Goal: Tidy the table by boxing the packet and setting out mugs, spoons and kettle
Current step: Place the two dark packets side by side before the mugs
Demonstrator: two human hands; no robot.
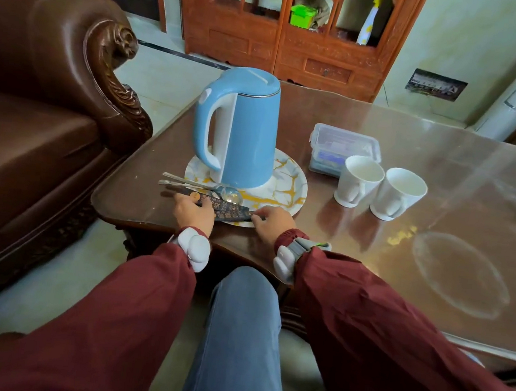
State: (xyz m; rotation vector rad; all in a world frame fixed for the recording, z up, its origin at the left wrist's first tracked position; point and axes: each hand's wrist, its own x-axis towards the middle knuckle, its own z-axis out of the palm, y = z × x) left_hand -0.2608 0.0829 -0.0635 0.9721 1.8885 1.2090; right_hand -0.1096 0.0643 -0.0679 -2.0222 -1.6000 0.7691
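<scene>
- Dark printed packet (pixel 231 216) lies flat across the plate's near rim, gripped at both ends.
- Blue kettle (pixel 242 128) stands upright.
- Two metal spoons (pixel 205 186) lie side by side just behind the packet.
- Two white mugs (pixel 381 187) stand upright before the lidded clear box (pixel 344 141).

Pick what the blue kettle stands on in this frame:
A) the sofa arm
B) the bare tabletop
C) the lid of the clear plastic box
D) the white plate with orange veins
D: the blue kettle stands upright on the white plate with orange veins, with two spoons in front of it and both hands, left hand and right hand, on the dark packet at the plate's near edge.
</scene>
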